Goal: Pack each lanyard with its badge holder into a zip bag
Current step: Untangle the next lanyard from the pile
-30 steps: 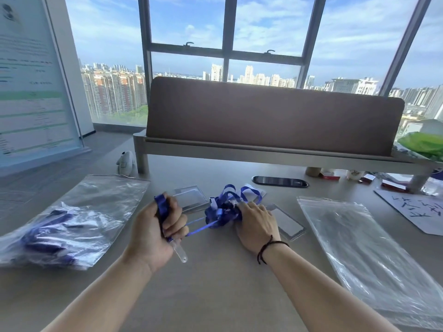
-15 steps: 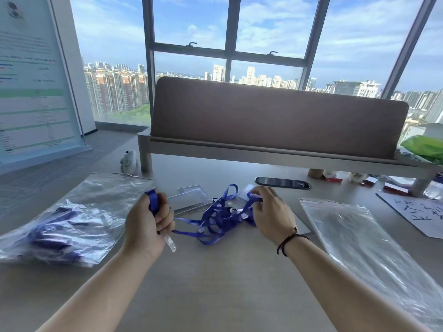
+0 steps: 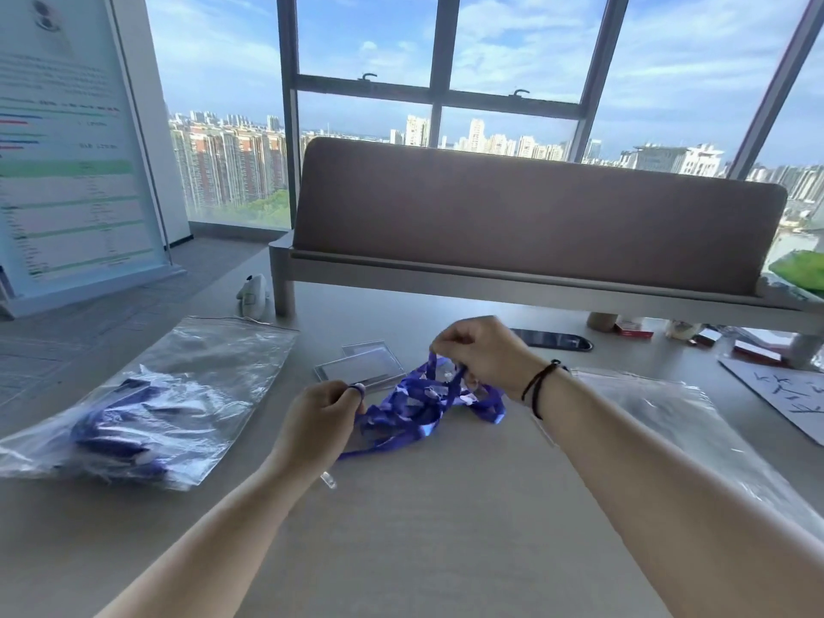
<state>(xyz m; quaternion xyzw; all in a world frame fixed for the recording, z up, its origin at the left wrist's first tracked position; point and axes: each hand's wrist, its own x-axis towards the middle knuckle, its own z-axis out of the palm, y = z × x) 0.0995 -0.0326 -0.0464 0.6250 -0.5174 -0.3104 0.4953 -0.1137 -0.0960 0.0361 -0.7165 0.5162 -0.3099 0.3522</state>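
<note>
A tangle of blue lanyards [image 3: 419, 405] lies mid-table. My left hand [image 3: 319, 423] grips one lanyard strap, its clear clip end [image 3: 328, 480] hanging below the fist. My right hand [image 3: 484, 354] is raised above the pile and pinches another blue strap. Two clear badge holders [image 3: 361, 365] lie flat just behind the pile. A zip bag [image 3: 156, 403] on the left holds blue lanyards. An empty zip bag [image 3: 677, 421] lies on the right, partly under my right forearm.
A raised shelf with a brown screen [image 3: 535, 225] spans the back of the table. A black phone [image 3: 553, 340] lies under it, with small boxes [image 3: 633, 330] to its right. A white paper with writing [image 3: 784, 390] sits far right, a white controller [image 3: 252, 296] back left.
My right hand has lifted off the pile and moved up, pulling a strap. My left hand has moved right, toward the pile, still gripping its lanyard.
</note>
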